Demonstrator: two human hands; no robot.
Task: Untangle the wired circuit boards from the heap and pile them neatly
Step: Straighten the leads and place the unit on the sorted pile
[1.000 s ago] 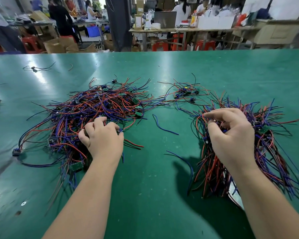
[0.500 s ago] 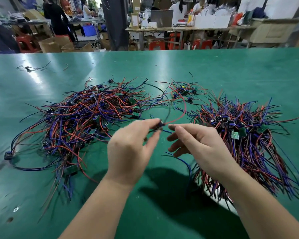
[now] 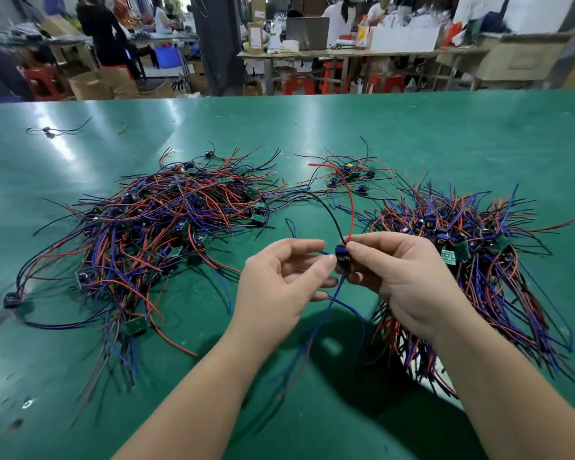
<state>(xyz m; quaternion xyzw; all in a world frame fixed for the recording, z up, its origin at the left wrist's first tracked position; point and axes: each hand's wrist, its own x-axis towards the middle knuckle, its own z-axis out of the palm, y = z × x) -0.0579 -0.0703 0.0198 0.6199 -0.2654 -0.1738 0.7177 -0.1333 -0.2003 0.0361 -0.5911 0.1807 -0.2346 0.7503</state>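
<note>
Mid-step: one unit being worked free. Holding a small dark circuit board with a blue component (image 3: 342, 255) up between both hands, above the glossy green tabletop (image 3: 445, 134), in the gap between the two wire masses. Pinched on its right side by thumb and forefinger of the right hand (image 3: 402, 280); pinched at its left edge by the fingertips of the left hand (image 3: 279, 287), other fingers loosely curled. Rising from the board, a thin red lead (image 3: 350, 200) and a thin black lead (image 3: 327, 210), arching back toward a small loose cluster of wired boards (image 3: 349, 172) at the far middle. Hanging below, thin blue leads (image 3: 334, 303), blurred lower down.

To the left, a sprawling tangled heap of red, blue and black wires with little green boards (image 3: 166, 227). To the right, a combed pile of the same units (image 3: 478, 260), leads running toward the near edge.

Probably next: drawing the red and black leads clear, then laying the board on the right-hand pile, leads aligned. Best done with a slow, even pull to avoid dragging neighbours along.
</note>
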